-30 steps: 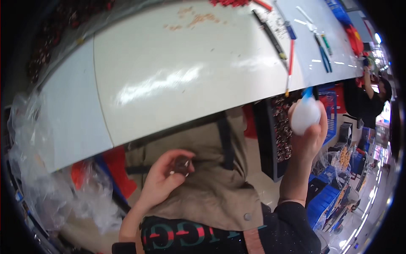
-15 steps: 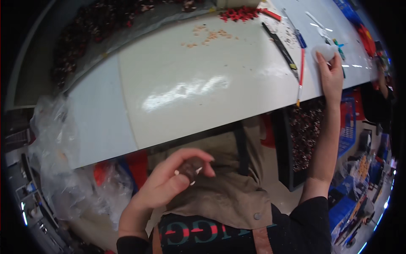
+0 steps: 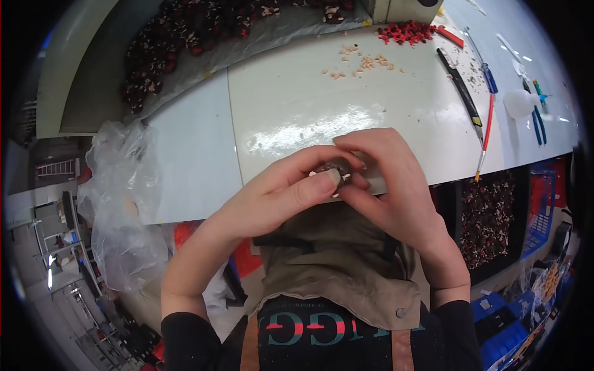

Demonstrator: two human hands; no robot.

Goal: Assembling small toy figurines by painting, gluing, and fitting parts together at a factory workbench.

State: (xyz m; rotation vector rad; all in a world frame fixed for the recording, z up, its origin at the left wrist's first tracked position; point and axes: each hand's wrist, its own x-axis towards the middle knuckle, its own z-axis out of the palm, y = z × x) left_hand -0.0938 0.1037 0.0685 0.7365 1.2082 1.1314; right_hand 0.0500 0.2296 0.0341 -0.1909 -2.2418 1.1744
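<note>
My left hand (image 3: 281,191) and my right hand (image 3: 387,176) meet over the near edge of the white table (image 3: 297,111). Between their fingertips they pinch a small dark round part (image 3: 339,167), mostly hidden by the fingers. A white squeeze bottle (image 3: 516,102) lies on the table at the far right, apart from both hands.
Small beige bits (image 3: 362,62) and a heap of red pieces (image 3: 405,32) lie at the table's far side. A black tool (image 3: 461,83), a red-and-blue pen-like tool (image 3: 489,105) and blue-handled pliers (image 3: 537,120) lie on the right. A clear plastic bag (image 3: 124,198) hangs left. Dark parts (image 3: 185,37) fill the far tray.
My right hand left the white bottle on the table at the right and came back to join my left hand, which rose from my lap to the table edge with the small part.
</note>
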